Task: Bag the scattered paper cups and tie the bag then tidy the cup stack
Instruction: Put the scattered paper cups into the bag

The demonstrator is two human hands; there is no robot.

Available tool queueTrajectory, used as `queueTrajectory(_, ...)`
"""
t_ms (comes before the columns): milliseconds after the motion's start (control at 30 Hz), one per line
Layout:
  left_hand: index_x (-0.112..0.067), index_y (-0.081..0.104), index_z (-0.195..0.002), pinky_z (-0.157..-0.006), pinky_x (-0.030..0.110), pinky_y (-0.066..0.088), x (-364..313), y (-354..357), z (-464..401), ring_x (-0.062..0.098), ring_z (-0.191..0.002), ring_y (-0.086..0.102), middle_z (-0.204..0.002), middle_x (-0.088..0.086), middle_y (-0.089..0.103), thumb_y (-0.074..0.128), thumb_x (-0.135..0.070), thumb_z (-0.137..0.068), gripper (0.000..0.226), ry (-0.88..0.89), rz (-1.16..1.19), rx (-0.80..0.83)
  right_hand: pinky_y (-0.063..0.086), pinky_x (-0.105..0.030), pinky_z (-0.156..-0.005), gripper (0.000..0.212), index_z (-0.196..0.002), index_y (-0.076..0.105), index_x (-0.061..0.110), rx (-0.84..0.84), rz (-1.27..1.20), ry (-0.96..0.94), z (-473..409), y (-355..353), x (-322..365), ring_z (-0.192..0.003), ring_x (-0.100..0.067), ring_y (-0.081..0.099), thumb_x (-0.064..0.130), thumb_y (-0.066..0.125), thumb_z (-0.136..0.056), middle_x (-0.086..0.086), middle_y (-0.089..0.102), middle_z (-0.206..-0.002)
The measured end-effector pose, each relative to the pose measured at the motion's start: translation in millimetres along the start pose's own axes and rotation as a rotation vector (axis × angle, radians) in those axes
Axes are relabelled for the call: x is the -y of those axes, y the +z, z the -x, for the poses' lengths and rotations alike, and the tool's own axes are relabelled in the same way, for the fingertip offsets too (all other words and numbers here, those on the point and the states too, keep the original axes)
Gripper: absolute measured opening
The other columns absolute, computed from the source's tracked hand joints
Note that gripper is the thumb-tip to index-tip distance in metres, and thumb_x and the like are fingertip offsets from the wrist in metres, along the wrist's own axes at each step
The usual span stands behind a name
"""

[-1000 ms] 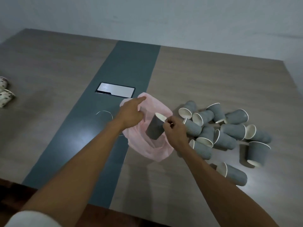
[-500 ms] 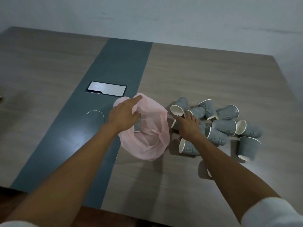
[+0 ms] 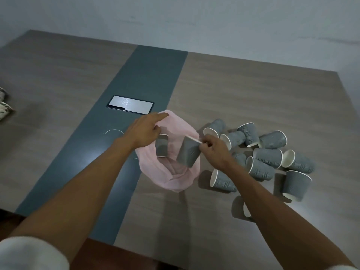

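Note:
A pink plastic bag (image 3: 176,179) lies open on the table, its mouth facing up. My left hand (image 3: 144,131) grips the bag's far left rim and holds it open. My right hand (image 3: 214,149) pinches the rim of a grey ribbed paper cup (image 3: 188,152), which hangs tilted over the bag's mouth. Another grey cup (image 3: 162,146) sits inside the bag, close under my left hand. Several grey cups (image 3: 268,156) lie scattered on the wood to the right of the bag, most on their sides. One cup (image 3: 246,209) is half hidden under my right forearm.
The table (image 3: 243,90) has a dark grey centre strip with a shiny rectangular hatch (image 3: 130,104) beyond the bag. Two patterned cups (image 3: 4,109) lie at the far left edge. A pale wall stands behind the table's far edge.
My right hand reached into the cup pile, took a cup by its rim and brought it back over the bag. The earlier cup now rests inside the bag. My left hand stayed on the rim.

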State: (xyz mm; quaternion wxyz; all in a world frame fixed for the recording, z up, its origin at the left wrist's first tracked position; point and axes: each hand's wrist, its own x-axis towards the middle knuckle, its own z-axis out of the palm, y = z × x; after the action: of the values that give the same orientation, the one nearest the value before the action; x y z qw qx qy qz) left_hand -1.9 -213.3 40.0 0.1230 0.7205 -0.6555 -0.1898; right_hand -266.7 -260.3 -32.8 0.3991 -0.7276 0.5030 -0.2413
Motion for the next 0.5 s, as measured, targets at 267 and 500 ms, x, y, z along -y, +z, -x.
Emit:
queueTrajectory(267,-0.030,0.029,-0.159,-0.120,0.048,0.033,4.8,1.9,2.1,0.028,-0.147,0.037,-0.167,-0.006,0.026,0.050,-0.010,-0.098,0.067,0.008,0.052,0.024,0.054,-0.040,-0.089,0.036,-0.118,0.070,0.017,0.144,0.222,-0.071,-13.5,35.6,-0.2,-0.095,-0.028,0.070,0.020,0.073,-0.082,-0.006,0.068,-0.124)
queueTrajectory(500,-0.027,0.031,-0.158,-0.118,0.042,0.033,-6.2,7.2,-4.6,0.029,-0.146,0.038,-0.166,-0.002,0.031,0.051,-0.008,-0.096,0.068,0.022,0.059,-0.010,0.051,-0.043,-0.083,0.024,-0.109,0.059,0.016,-0.087,0.472,0.223,-3.6,-9.8,-30.2,-0.104,-0.038,0.060,0.021,0.056,-0.086,-0.011,0.060,-0.115)
